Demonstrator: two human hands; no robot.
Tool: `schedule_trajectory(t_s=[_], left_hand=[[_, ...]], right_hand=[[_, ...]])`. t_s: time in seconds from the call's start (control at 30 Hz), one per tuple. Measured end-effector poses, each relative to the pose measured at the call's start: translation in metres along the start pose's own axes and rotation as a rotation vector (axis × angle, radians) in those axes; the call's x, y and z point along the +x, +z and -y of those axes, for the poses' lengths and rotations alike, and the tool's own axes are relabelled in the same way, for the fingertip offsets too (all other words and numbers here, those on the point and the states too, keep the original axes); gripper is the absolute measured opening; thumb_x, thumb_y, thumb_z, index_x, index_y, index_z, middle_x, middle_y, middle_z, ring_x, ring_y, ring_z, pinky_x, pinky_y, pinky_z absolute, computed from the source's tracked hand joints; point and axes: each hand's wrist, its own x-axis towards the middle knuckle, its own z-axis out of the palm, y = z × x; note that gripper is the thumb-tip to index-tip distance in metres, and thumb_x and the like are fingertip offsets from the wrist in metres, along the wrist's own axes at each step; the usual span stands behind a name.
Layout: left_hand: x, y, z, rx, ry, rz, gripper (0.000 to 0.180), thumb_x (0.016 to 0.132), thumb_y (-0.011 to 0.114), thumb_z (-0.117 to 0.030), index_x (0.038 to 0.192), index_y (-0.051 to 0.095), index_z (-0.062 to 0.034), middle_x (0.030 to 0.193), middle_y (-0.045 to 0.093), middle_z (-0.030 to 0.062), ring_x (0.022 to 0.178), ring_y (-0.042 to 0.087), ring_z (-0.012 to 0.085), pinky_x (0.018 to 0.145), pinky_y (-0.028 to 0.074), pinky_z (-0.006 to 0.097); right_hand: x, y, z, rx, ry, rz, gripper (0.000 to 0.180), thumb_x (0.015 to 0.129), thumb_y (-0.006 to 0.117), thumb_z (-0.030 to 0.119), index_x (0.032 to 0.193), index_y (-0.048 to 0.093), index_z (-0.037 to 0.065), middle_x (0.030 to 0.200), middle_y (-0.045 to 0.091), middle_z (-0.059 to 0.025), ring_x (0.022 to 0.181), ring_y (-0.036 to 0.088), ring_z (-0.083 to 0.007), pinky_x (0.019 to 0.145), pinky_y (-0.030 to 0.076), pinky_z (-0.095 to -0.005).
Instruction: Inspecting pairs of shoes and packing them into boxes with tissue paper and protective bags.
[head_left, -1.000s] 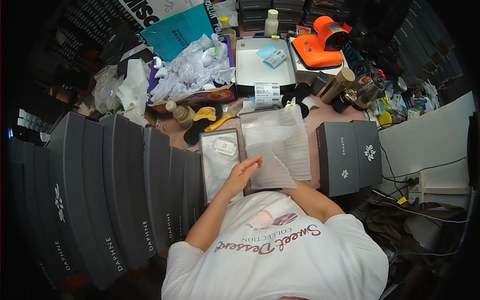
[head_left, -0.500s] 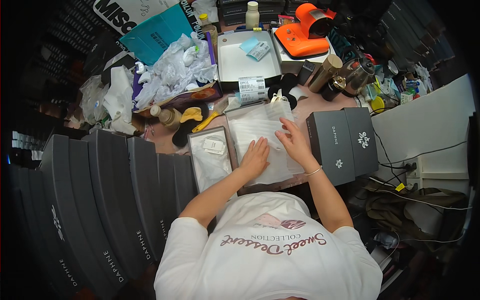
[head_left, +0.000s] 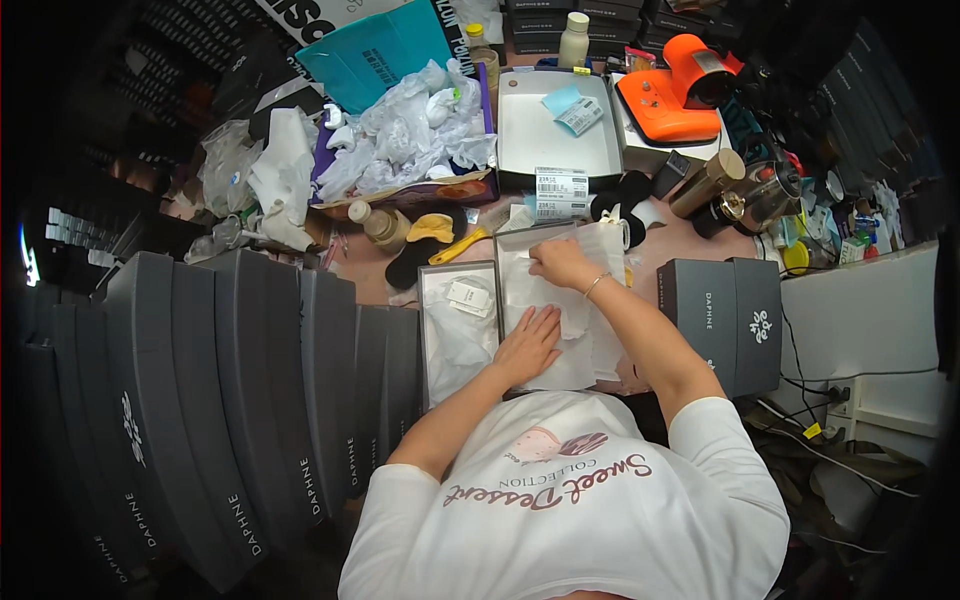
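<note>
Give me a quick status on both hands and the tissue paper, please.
Left hand flat on tissue paper. Right hand pinching its far edge. Paper lies in open box. Nothing on top.

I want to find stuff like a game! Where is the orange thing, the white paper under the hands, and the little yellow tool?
orange device (head_left: 668,100), head view, on its flat orange top.
white tissue paper (head_left: 560,300), head view, on the sheet between the hands.
yellow tool (head_left: 458,247), head view, on its handle.

Cluttered pinkish worktable (head_left: 668,232); grey boxes (head_left: 250,400) stacked left; white cabinet (head_left: 860,320) right; dim surroundings.
</note>
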Motion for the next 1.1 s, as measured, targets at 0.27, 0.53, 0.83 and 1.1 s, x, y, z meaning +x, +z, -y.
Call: schedule_trajectory(t_s=[0.27,0.53,0.83,1.1], left_hand=[[0.020,0.010,-0.016,0.055,-0.065,0.086,0.048,0.082,0.060,-0.034,0.114,0.058,0.0020,0.130,0.049,0.0213,0.129,0.037,0.0337,0.112,0.018,0.052],[0.078,-0.003,0.008,0.237,0.062,0.308,0.039,0.079,0.064,-0.041,0.091,0.070,-0.0050,0.096,0.066,0.0118,0.097,0.060,0.0261,0.099,0.033,0.047],[0.074,0.000,0.011,0.149,-0.117,0.581,0.047,0.080,0.060,-0.053,0.092,0.070,-0.0092,0.091,0.067,0.0114,0.091,0.062,0.0260,0.095,0.033,0.052],[0.038,-0.035,-0.006,-0.121,-0.174,-0.082,0.029,0.077,0.068,-0.024,0.099,0.065,-0.0049,0.096,0.061,0.0132,0.097,0.056,0.0293,0.102,0.033,0.050]], right_hand=[[0.026,-0.010,-0.004,-0.197,-0.243,-0.072,0.018,0.077,0.069,0.022,0.088,0.067,0.007,0.083,0.067,-0.0124,0.079,0.066,-0.0291,0.065,0.050,-0.0407],[-0.079,-0.091,-0.041,0.424,-0.033,-0.743,0.018,0.086,0.061,0.010,0.102,0.063,0.001,0.089,0.062,-0.0123,0.077,0.061,-0.0248,0.069,0.048,-0.0331],[-0.186,0.004,-0.086,0.554,0.421,-0.546,0.030,0.084,0.064,0.015,0.109,0.062,-0.003,0.097,0.062,-0.0186,0.080,0.064,-0.0277,0.075,0.051,-0.0337],[-0.081,0.024,-0.093,0.604,0.561,-0.632,0.072,0.078,0.070,0.028,0.138,0.036,0.007,0.106,0.063,-0.0202,0.096,0.062,-0.0370,0.085,0.047,-0.0406]])
